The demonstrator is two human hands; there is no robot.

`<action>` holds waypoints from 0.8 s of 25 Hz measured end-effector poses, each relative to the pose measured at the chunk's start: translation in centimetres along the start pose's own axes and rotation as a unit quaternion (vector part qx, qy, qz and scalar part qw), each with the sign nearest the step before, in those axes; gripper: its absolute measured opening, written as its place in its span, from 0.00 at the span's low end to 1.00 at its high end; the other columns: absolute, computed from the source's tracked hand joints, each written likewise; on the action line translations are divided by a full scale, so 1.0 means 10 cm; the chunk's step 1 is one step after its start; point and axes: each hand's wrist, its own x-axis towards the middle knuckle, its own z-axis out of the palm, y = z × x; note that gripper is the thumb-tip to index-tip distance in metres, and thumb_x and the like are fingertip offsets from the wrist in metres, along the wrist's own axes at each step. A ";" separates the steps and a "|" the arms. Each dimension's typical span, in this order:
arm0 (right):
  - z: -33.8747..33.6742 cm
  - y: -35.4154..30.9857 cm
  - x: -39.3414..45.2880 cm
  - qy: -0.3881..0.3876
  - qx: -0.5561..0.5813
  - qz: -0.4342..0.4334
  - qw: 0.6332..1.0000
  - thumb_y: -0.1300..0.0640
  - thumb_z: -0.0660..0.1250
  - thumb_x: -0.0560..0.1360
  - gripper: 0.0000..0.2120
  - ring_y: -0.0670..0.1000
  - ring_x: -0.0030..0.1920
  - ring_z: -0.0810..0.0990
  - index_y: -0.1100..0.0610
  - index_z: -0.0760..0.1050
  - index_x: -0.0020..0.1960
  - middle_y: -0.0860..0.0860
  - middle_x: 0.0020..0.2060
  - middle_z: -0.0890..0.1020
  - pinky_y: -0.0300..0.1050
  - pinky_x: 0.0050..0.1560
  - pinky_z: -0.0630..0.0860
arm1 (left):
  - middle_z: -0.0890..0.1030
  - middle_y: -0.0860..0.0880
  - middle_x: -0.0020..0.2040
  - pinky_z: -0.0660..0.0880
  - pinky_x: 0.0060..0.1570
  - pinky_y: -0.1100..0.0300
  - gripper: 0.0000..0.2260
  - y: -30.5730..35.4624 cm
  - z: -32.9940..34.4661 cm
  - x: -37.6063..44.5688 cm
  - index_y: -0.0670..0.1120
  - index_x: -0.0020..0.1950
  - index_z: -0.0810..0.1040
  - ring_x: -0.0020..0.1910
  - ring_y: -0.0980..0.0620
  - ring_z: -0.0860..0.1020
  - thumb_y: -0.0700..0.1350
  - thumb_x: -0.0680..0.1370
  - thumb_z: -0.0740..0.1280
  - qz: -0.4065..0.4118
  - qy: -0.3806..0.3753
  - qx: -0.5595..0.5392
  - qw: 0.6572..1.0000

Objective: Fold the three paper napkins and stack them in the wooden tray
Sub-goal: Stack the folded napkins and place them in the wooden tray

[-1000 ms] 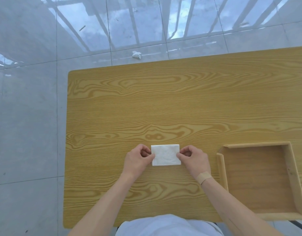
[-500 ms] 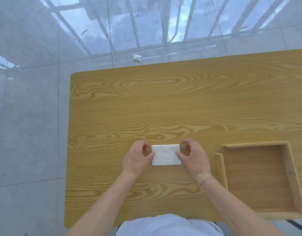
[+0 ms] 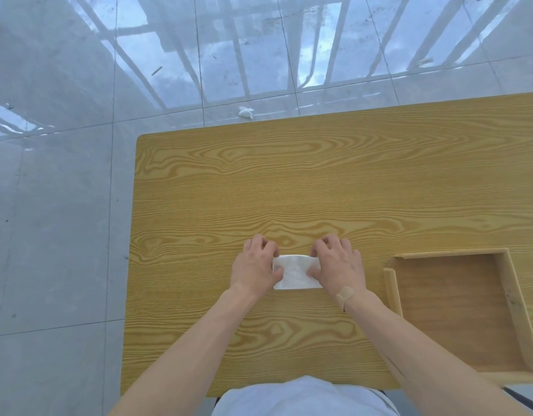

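No readable text, labels, brands or numbers anywhere.

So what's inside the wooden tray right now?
The wooden tray shows only its bare wood bottom; no napkins visible. Its right edge runs out of frame, so that strip is unseen.

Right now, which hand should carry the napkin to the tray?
Right hand, probably: it already grips the folded napkin on the side facing the wooden tray. The left hand would have to cross over.

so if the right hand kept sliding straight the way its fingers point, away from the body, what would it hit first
Probably nothing: beyond the right hand there is only bare wooden table up to its far edge. The wooden tray sits off to its right, out of that line.
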 end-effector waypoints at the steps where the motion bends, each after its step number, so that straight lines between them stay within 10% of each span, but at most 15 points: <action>1: -0.01 -0.01 0.02 -0.008 -0.003 -0.001 1.000 0.51 0.71 0.70 0.12 0.53 0.52 0.69 0.49 0.71 0.50 0.47 0.52 0.73 0.46 0.47 0.65 | 0.69 0.53 0.54 0.69 0.40 0.60 0.11 0.02 -0.01 0.01 0.50 0.52 0.72 0.53 0.52 0.69 0.51 0.74 0.69 0.000 -0.007 -0.002 1.000; 12: 0.01 0.02 -0.16 -0.050 0.063 0.002 0.997 0.51 0.68 0.73 0.07 0.52 0.53 0.69 0.47 0.71 0.48 0.45 0.47 0.72 0.47 0.47 0.65 | 0.77 0.54 0.45 0.74 0.49 0.53 0.09 0.08 -0.01 -0.24 0.49 0.51 0.78 0.47 0.52 0.75 0.42 0.72 0.69 -0.037 0.003 -0.175 0.984; 20: -0.02 0.04 -0.74 0.003 0.253 -0.032 0.967 0.56 0.71 0.73 0.10 0.43 0.46 0.76 0.44 0.72 0.47 0.39 0.42 0.79 0.41 0.43 0.72 | 0.79 0.56 0.39 0.70 0.36 0.68 0.09 -0.05 -0.06 -0.68 0.53 0.41 0.76 0.35 0.59 0.74 0.39 0.71 0.72 -0.046 0.004 -0.317 0.947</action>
